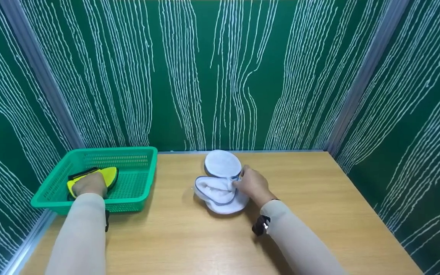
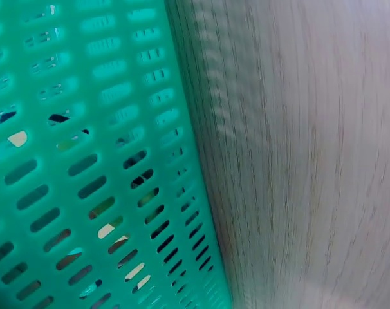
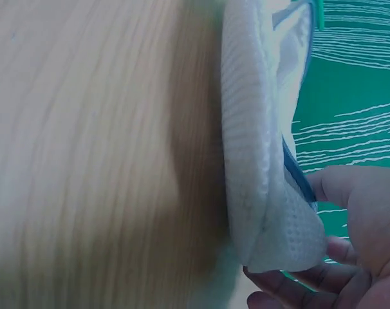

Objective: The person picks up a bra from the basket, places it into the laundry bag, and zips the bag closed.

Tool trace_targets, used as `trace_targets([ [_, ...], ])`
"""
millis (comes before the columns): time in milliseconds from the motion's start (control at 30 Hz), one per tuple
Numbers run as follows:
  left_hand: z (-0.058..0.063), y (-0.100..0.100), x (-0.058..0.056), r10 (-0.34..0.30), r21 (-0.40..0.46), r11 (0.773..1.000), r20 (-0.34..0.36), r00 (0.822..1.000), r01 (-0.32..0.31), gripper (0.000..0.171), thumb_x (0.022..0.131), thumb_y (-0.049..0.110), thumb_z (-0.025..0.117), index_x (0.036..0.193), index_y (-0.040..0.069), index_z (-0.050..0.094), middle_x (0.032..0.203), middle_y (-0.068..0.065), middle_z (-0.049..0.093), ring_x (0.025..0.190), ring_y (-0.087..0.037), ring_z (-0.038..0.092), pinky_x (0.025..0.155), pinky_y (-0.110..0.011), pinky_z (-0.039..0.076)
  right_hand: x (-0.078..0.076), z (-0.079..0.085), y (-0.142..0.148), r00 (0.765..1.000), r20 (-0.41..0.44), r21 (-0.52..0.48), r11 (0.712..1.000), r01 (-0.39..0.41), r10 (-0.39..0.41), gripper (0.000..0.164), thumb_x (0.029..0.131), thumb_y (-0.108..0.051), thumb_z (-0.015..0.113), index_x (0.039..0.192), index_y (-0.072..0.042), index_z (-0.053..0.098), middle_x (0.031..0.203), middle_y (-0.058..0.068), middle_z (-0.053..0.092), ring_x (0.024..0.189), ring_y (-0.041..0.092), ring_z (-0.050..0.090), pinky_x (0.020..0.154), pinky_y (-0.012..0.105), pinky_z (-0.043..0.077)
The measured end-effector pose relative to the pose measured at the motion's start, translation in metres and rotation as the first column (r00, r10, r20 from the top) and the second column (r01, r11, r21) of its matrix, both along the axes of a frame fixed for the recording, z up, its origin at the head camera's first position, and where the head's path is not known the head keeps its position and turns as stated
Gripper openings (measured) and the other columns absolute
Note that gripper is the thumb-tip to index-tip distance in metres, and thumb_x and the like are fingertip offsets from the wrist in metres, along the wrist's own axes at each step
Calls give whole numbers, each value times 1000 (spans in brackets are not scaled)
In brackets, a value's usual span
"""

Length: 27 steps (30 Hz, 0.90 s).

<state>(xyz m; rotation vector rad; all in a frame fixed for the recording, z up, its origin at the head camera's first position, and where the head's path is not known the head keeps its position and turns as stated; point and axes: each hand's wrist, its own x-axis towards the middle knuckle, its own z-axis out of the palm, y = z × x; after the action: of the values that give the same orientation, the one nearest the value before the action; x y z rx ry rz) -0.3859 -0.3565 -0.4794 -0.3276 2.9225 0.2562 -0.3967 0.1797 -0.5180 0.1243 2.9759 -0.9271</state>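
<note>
Inside the green basket (image 1: 150, 179) at the left, my left hand (image 1: 90, 185) grips a pointed yellow thing with black edging (image 1: 109, 175), shaped like a shoe; the fingertips are hidden. Near the table's middle lies a white waffle-textured fabric pouch (image 1: 225, 206) with blue-grey trim round its gaping mouth and a round flap (image 1: 223, 163) laid back behind it. My right hand (image 1: 254, 184) pinches the pouch's right side by the trim. In the right wrist view the thumb is on the trim and the other fingers are under the pouch's end (image 3: 256, 161).
The basket has slotted sides (image 2: 85, 161) and stands on the wooden table (image 1: 174, 244) by the left wall. Green panels with white wavy lines (image 1: 220, 76) close off the back and both sides. A black strap device (image 1: 260, 225) sits at my right wrist.
</note>
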Motion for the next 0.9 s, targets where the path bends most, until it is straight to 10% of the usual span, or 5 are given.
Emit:
trace_targets([
  [400,0,1,4,-42,29,999,-33,999,43,21,105,-3,64,124,-12,68,117,-32,72,92,-36,60,84,-54,58,0,3,-4,1000,-17,44,999,2,-1,26,99,-21,80,80,-13,63,83,3,59,78,21,60,65,33,46],
  [900,8,2,1,-76,69,994,-108,991,84,10,106,-3,62,107,-7,71,107,-30,73,90,-36,64,88,-64,61,4,10,-5,999,-38,-29,1000,9,-10,22,108,-19,75,88,-9,77,86,4,68,78,20,63,65,31,48],
])
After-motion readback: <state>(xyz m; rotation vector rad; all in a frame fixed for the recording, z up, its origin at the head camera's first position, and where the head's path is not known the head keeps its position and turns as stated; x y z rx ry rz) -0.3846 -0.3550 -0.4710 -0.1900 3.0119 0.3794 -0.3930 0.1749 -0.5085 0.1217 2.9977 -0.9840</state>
